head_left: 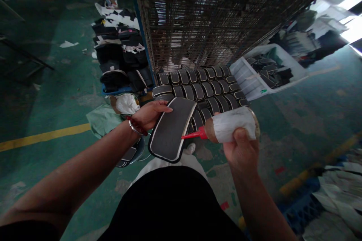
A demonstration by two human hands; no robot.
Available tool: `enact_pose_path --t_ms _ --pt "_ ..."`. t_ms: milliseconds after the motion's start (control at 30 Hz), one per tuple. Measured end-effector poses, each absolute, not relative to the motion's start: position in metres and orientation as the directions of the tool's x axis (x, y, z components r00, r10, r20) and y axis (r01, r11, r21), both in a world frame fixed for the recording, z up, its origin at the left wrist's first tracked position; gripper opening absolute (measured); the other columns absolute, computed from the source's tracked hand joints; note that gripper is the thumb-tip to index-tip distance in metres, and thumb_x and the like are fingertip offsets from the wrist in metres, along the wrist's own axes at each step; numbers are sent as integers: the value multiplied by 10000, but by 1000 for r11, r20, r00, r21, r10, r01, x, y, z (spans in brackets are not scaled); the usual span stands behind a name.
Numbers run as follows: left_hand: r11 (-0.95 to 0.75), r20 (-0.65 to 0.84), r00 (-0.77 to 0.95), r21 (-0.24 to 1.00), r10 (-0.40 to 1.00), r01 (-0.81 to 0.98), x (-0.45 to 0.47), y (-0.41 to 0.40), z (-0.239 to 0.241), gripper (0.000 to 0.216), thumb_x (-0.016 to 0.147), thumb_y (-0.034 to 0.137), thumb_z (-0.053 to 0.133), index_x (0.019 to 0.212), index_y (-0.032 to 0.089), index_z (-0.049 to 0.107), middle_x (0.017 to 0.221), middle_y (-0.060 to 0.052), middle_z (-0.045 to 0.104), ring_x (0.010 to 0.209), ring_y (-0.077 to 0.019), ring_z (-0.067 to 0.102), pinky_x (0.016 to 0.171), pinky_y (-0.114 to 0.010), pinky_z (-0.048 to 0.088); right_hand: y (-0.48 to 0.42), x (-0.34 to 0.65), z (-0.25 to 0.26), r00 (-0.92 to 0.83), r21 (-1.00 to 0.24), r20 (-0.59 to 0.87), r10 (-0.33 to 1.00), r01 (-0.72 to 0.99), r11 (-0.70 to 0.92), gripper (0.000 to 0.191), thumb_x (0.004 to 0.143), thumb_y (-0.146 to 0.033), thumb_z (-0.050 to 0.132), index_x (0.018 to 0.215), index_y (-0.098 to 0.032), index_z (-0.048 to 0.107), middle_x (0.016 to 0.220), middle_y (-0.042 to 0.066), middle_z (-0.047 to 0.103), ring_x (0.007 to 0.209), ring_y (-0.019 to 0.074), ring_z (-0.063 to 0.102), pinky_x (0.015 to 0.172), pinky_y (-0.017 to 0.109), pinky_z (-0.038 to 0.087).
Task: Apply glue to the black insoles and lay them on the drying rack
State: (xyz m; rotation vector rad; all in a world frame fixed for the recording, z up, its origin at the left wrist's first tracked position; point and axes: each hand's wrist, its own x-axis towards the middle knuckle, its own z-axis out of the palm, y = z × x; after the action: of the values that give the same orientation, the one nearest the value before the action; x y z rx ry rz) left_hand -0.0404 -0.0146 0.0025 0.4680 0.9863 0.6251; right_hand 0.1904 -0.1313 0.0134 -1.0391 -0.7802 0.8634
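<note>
My left hand point(149, 115) grips the upper left edge of a black oval pad point(172, 128) with a pale rim, holding it tilted over my lap. My right hand point(240, 150) is wrapped round a squeeze bottle point(232, 126) covered in white paper. The bottle's red nozzle point(194, 134) touches the pad's right rim. A red bead bracelet sits on my left wrist.
Rows of similar black pads point(209, 88) lie on a wire rack point(215, 19) just ahead. A white bin point(254, 79) with more pieces stands at the right. Stacks of black material point(121, 56) sit at the left on the green floor, which has a yellow line point(45, 135).
</note>
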Motion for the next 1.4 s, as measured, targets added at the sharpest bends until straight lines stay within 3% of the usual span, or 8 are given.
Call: enact_pose_path --t_ms 133,333,533,800,1100,1400 --pt "731 -637 358 610 682 -307 -40 -12 3 202 771 -52 582 820 74 732 678 -130 749 511 -231 708 491 -313 599 -134 187 12 426 -927 182 886 -226 299 413 765 -412 835 1138 -283 712 972 42 767 951 291 761 956 568 613" --pt "765 -676 366 511 639 -392 -42 -8 7 428 794 -55 529 1156 17 746 719 -149 777 505 -246 715 525 -335 614 -140 184 13 412 -935 153 898 -234 266 456 728 -389 848 1146 -280 705 993 58 748 1016 342 751 909 598 624" --pt "754 -722 288 477 629 -451 -45 -3 6 470 826 -36 507 1248 -9 712 749 -156 790 531 -249 735 621 -359 652 -142 184 9 408 -933 175 896 -223 283 416 766 -390 814 1158 -305 704 1008 53 759 976 321 758 887 587 634" --pt "684 -764 227 351 604 -639 -52 -7 -3 449 867 -22 476 1265 10 682 802 -142 801 678 -266 790 757 -402 674 -135 187 3 511 -918 165 843 -233 321 461 774 -439 838 1191 -291 706 1045 69 757 1060 351 743 921 589 616" --pt "570 -804 140 275 578 -774 -42 -26 -20 419 890 -25 464 1265 21 647 784 -130 788 681 -268 790 784 -425 679 -117 188 6 651 -893 218 727 -168 418 436 770 -414 844 1176 -307 725 1342 50 687 1328 314 611 1093 527 540" --pt "508 -826 72 273 559 -817 -38 -20 -26 389 949 14 441 1289 47 628 791 -116 782 659 -246 779 755 -387 679 -120 180 -8 603 -909 152 783 -226 351 476 791 -428 821 1236 -301 707 1340 66 684 1337 322 596 1079 559 546"
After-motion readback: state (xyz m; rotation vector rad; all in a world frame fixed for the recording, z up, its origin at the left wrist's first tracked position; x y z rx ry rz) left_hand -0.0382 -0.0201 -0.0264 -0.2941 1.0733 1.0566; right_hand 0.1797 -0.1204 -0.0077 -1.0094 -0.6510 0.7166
